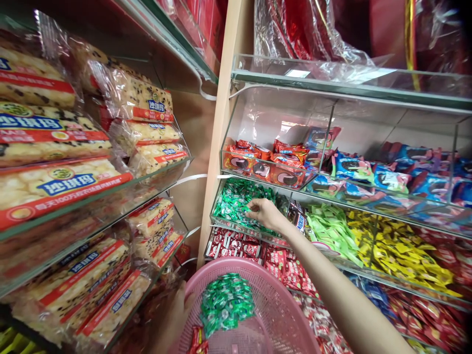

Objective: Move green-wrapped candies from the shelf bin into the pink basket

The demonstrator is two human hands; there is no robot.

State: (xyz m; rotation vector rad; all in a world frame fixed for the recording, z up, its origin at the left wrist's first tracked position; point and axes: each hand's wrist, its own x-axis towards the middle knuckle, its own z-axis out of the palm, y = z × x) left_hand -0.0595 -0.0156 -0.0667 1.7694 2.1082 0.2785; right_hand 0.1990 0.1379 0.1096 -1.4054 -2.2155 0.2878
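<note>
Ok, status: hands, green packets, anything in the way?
Left hand at side of pink basket. Right hand at green packets in shelf bin, grip unclear. More green packets in basket. No obstruction seen at right hand.

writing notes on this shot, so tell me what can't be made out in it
- Left hand, head view: motion blur hides its grip at the basket's rim.
- Right hand, head view: its own curled fingers hide whether it pinches a sweet.
- Pink basket, head view: bottom edge cuts off its near side.
- Red packets inside, head view: same edge crops them.
- Green sweets, head view: wrapper print too small to read.
</note>
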